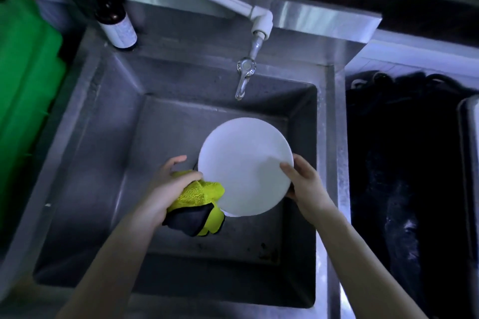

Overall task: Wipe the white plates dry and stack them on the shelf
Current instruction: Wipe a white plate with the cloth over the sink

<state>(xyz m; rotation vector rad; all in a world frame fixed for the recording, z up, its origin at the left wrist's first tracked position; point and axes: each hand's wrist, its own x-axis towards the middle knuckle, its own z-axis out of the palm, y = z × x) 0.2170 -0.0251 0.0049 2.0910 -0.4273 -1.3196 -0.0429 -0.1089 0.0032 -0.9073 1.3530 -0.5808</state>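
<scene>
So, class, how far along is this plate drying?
Done: nothing visibly; no shelf or stack in view. In hand: the right hand holds a white plate over the sink, the left hand grips a yellow cloth against its edge. Left: wiping, then shelving.

Round white plate (245, 163) held tilted over the sink basin (103, 163).

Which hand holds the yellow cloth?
The left hand: it grips the yellow cloth at the left edge of the white plate, whereas the right hand holds only its right rim.
</scene>
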